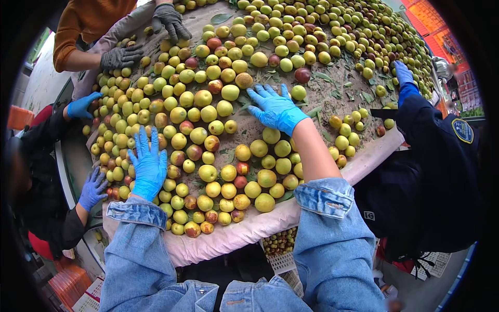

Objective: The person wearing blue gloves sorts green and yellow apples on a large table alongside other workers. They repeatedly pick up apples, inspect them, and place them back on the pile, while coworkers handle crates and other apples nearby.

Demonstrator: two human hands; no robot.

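Green, yellow and reddish-brown fruits, apparently fresh jujubes, lie spread across a cloth-covered sorting table. My left hand, in a blue disposable glove, is palm down over the fruits on the left, fingers apart and pointing away from me. In a matching glove, my right hand spreads flat over a patch of cloth with leaf scraps. Its fingertips are close to a brownish jujube, and a dark red one lies beyond. Neither hand grips a fruit; what lies under the palms is hidden.
Co-workers' gloved hands reach in: grey gloves at far left, a blue glove and a purple one at left, another blue glove at right. Loose leaves litter the cloth. Below the padded edge stands a fruit-filled crate.
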